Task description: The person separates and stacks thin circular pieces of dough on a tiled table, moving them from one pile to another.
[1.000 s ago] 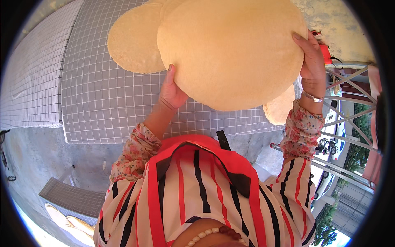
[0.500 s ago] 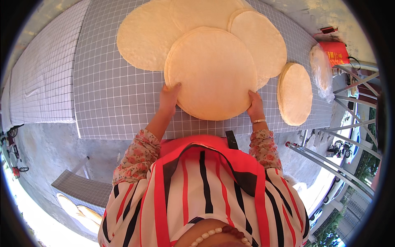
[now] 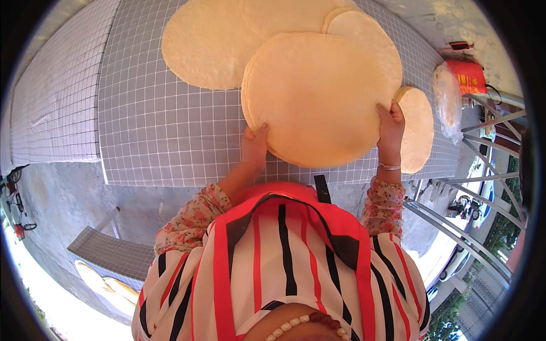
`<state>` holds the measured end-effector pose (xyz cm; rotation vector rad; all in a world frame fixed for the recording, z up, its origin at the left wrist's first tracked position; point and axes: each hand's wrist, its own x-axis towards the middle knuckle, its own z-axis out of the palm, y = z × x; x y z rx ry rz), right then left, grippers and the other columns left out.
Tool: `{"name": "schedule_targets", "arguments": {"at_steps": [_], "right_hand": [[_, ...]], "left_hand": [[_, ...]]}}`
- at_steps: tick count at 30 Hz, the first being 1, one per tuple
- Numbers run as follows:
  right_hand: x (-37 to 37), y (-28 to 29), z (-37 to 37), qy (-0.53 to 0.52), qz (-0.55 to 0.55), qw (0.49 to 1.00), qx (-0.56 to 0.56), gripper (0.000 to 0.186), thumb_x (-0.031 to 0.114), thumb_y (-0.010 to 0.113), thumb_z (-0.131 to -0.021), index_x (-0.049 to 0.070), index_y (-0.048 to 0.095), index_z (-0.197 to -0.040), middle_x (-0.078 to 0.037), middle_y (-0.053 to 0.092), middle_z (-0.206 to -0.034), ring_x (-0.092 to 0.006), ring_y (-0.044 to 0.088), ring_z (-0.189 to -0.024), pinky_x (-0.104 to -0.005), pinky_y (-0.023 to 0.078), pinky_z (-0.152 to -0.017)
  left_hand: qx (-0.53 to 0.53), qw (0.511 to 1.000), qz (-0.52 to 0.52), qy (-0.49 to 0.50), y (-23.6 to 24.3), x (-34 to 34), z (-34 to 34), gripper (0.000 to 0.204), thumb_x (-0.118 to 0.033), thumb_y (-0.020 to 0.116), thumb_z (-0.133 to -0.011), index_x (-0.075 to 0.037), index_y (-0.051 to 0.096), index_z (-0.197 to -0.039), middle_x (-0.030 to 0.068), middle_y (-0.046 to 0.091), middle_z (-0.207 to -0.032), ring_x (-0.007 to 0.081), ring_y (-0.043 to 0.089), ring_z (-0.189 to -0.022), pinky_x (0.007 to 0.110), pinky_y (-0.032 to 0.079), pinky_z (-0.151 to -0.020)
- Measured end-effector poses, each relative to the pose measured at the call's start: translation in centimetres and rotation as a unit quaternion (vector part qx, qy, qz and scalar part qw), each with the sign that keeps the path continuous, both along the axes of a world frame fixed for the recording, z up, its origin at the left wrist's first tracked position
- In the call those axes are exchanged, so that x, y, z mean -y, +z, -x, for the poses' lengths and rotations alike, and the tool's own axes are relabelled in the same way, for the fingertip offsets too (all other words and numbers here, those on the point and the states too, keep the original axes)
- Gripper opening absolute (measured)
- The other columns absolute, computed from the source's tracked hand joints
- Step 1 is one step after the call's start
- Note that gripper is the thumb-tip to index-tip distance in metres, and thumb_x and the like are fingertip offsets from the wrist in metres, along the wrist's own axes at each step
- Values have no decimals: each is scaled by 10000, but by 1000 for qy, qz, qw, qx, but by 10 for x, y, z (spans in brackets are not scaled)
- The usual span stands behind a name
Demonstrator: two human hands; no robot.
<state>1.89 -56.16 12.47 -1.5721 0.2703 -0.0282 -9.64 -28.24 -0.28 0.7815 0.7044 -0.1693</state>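
A stack of thin round flatbreads (image 3: 315,99) is raised over the near side of the table, gripped at both sides. My left hand (image 3: 255,147) pinches its lower left rim, thumb on top. On the right rim my right hand (image 3: 391,126) does the same, its fingers partly hidden beneath. More flatbreads (image 3: 202,48) lie fanned out behind, and another pile (image 3: 368,31) shows past the held stack's far right edge. Close beside my right hand, a smaller-looking stack (image 3: 418,131) rests on the cloth, its left part covered by the held stack and that hand.
A grey checked cloth (image 3: 148,125) covers the table, with a paler checked cloth (image 3: 54,102) to its left. At the right end are a clear plastic bag (image 3: 447,99) and a red bag (image 3: 469,77). Metal frame bars (image 3: 489,145) stand beyond. A bench (image 3: 105,254) holds more flatbreads at lower left.
Both hands have carried the held stack to the right and raised it. It now overlaps the left side of the right-hand stack.
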Motion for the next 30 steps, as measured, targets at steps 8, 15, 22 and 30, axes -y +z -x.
{"name": "schedule_targets", "arguments": {"at_steps": [8,15,22,30], "right_hand": [[96,-88,-1,10,580,814,1,428,143,681,-869,-12,567,-1251,-202,634,-1199,-344,609,-1113,-419,479,-980],[-108,-74,59,180,392,883,184,407,112,724,-812,2,579,-1176,-198,615,-1194,-380,572,-1139,-433,475,-966],[-153,-81,70,219,425,857,195,407,197,748,-762,9,564,-1072,-197,613,-1092,-408,568,-1021,-484,478,-892],[-147,-90,65,172,361,906,137,202,118,674,-813,4,621,-970,-177,660,-1001,-360,631,-910,-430,528,-798]], "left_hand": [[20,985,112,-132,0,18,5,360,-128,546,-970,-8,475,-1302,116,598,-1255,229,629,-1097,411,535,-946],[39,983,138,-111,-12,-17,-16,343,-196,508,-994,-65,482,-1309,86,639,-1177,197,648,-1036,394,544,-914],[54,977,145,-145,-13,-35,-36,377,-148,563,-967,-84,482,-1329,95,646,-1165,206,670,-994,376,576,-838],[23,977,70,-201,-13,-38,-44,408,-107,572,-927,-76,494,-1326,84,648,-1150,199,673,-981,362,575,-853]]}}
